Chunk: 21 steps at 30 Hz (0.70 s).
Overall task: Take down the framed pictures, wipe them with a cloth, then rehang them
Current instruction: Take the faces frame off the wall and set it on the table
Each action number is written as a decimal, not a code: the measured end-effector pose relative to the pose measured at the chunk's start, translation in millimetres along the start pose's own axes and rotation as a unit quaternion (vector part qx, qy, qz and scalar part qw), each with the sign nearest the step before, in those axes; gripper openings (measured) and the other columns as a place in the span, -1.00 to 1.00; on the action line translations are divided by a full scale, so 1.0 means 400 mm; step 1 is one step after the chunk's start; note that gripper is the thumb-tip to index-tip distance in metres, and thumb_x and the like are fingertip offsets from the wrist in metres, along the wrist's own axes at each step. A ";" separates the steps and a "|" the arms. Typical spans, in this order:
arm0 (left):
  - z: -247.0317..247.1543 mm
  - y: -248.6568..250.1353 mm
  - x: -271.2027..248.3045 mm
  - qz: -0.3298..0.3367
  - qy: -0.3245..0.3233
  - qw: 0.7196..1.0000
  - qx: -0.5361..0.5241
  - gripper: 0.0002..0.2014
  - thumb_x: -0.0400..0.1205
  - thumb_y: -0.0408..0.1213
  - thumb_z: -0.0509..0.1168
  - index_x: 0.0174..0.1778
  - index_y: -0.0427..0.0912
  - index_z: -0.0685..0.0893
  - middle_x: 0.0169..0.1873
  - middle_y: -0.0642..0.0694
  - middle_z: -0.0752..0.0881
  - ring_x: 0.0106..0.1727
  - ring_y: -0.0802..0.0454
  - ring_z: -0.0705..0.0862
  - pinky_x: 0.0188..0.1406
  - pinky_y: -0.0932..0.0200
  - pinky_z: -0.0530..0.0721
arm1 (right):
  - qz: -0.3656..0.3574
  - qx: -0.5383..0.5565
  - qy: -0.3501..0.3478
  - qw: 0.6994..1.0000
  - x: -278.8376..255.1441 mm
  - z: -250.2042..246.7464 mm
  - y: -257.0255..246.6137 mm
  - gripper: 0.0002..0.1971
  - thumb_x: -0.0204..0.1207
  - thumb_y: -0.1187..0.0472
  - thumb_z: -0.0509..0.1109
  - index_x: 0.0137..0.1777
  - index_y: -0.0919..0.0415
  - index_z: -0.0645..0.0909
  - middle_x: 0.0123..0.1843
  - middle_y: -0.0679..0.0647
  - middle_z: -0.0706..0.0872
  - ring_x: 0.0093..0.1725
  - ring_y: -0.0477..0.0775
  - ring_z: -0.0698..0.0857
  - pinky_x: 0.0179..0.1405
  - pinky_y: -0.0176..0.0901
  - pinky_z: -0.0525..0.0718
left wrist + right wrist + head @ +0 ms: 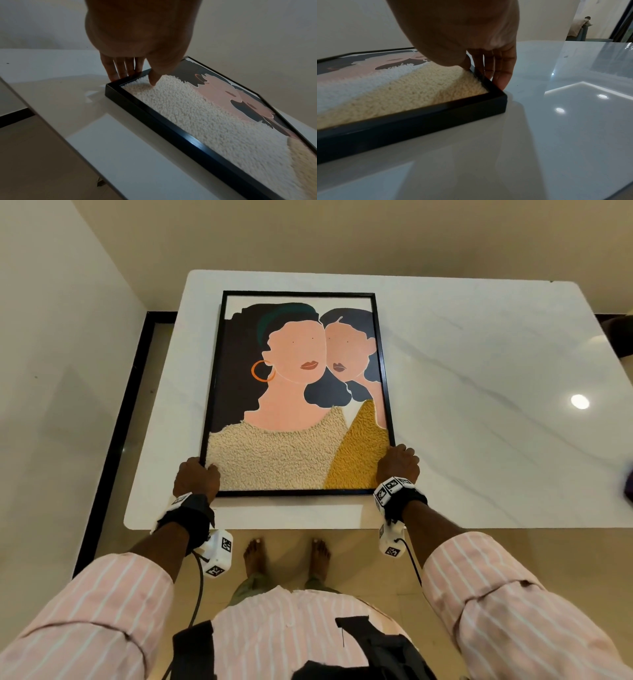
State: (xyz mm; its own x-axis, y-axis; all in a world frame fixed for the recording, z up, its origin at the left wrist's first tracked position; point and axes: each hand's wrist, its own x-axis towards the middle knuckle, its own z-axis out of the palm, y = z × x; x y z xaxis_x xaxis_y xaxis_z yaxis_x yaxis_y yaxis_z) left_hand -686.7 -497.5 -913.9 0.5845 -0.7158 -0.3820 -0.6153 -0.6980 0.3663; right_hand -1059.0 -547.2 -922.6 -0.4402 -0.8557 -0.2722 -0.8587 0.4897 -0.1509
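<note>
The picture (297,392) lies flat on the surface (479,371), long axis running away from both hands. Left hand (196,477) and right hand (398,463) each grasp a near corner, equally close.

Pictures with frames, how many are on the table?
1. The picture lies flat on the table, its near corners gripped by the left hand and right hand. No others show.
</note>
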 end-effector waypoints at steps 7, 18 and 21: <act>0.018 0.005 -0.015 -0.014 0.019 0.999 -0.042 -0.39 0.66 -0.10 0.33 0.50 -0.45 0.38 0.45 -0.42 0.44 0.46 -0.39 0.41 0.41 -0.21 0.39 | 0.004 -0.015 0.043 0.999 -0.030 -0.022 -0.007 -0.79 0.64 0.27 0.20 0.19 0.35 0.51 0.20 0.31 0.59 0.21 0.31 0.56 0.06 0.10 0.57; -0.028 -0.052 -0.038 0.025 0.156 0.970 -0.185 -0.76 0.68 -0.15 0.27 0.14 -0.19 0.72 0.08 -0.20 0.77 0.12 -0.25 0.71 0.07 -0.02 0.62 | -0.249 -0.034 0.083 0.964 -0.138 0.047 -0.148 -0.77 0.67 0.17 0.27 0.07 0.36 0.60 0.03 0.31 0.65 0.04 0.34 0.61 -0.08 0.13 0.56; -0.053 -0.117 -0.039 0.010 0.138 0.964 -0.228 -0.86 0.68 -0.15 0.24 -0.04 -0.05 0.71 -0.17 -0.07 0.81 -0.18 -0.12 0.79 -0.06 0.03 0.71 | -0.314 -0.036 0.087 0.945 -0.192 0.081 -0.225 -0.82 0.63 0.21 0.31 -0.02 0.34 0.62 -0.05 0.30 0.66 -0.04 0.35 0.63 -0.16 0.12 0.57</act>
State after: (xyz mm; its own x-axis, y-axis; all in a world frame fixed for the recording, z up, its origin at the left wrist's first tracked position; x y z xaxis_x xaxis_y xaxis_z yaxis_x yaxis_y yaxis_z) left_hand -655.7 -454.3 -906.9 0.7327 -0.6629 -0.1537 -0.3680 -0.5759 0.7300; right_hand -939.3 -520.1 -918.9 0.1300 -0.9915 0.0101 -0.9777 -0.1298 -0.1648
